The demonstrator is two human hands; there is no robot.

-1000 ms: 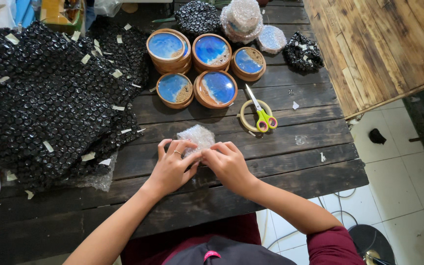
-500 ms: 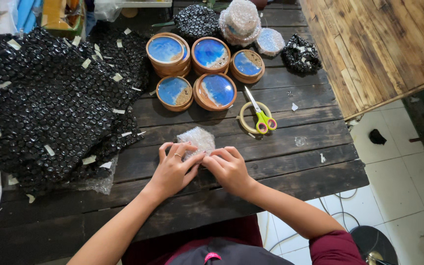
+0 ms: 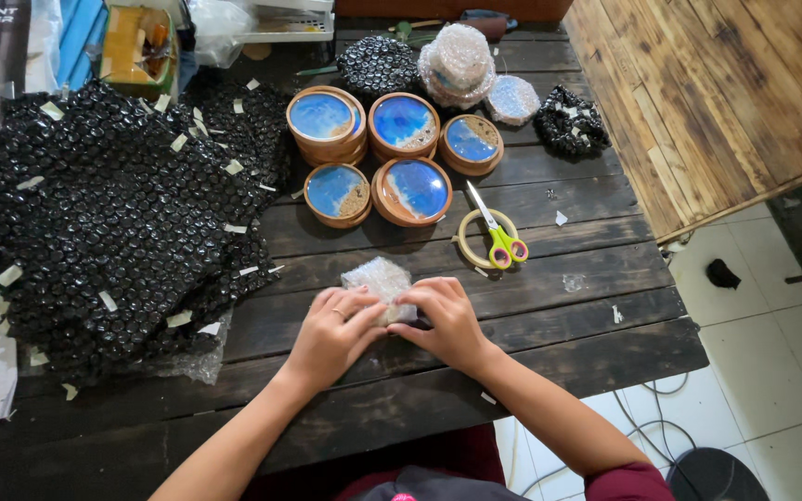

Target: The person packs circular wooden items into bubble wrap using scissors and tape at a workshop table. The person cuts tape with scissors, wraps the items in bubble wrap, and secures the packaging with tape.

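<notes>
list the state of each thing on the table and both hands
left hand: flat on the bundle, pressing
right hand: on the bundle, pressing
bundle: wrapped in clear bubble wrap, lying on the table
scissors: shut, lying across the tape ring
tape ring: flat on the table
coasters: unwrapped, in short stacks
black wrap: piled in sheets, tape bits stuck on

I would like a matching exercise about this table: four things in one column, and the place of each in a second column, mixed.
Things:
1. scissors
2. clear bubble-wrap bundle
3. black bubble-wrap sheets
4. round blue coasters

Places:
A. left side of the dark table
B. under both hands, left hand and right hand
C. across a tape ring
D. top middle, in stacks

Pairs: 1-C, 2-B, 3-A, 4-D
</notes>
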